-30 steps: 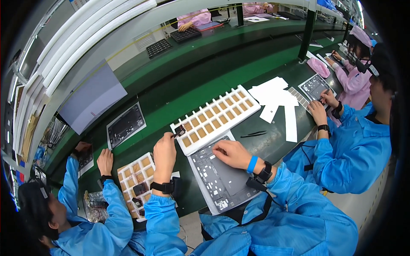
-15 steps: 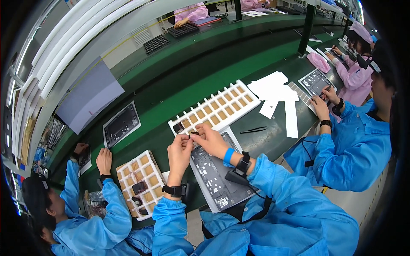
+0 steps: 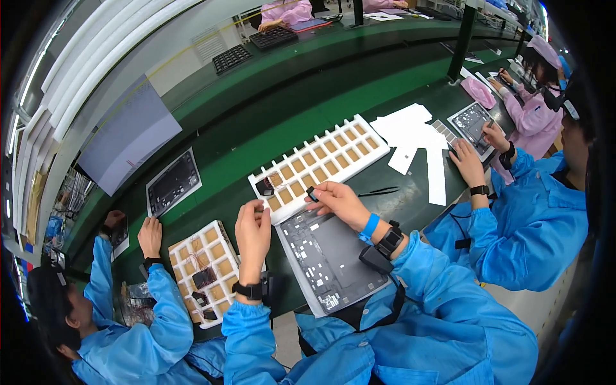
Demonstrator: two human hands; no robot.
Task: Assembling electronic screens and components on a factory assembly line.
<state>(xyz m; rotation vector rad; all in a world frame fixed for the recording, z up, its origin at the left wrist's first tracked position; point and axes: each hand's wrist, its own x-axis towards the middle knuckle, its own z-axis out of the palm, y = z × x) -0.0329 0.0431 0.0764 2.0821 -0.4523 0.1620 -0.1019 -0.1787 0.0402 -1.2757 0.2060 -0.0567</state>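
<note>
1. Nearest the wearer, a dark panel lies flat on the table, its long axis running away from the body and leaning left at the far end.
2. The left hand hangs raised beyond the panel's left edge, fingers curled; whether its fingertips meet cannot be told, and nothing shows in them.
3. The right hand pinches a small black part between thumb and fingers, above the panel's far edge. Half a second ago the hands met over it; now they stand apart, leaving the part apparently in the right hand's sole control.
4. The part's visible long axis slants from far left to near right, its free end toward the tray; which end is its front cannot be told.
5. Beyond, a black wired piece sits in the tray's left end.
</note>
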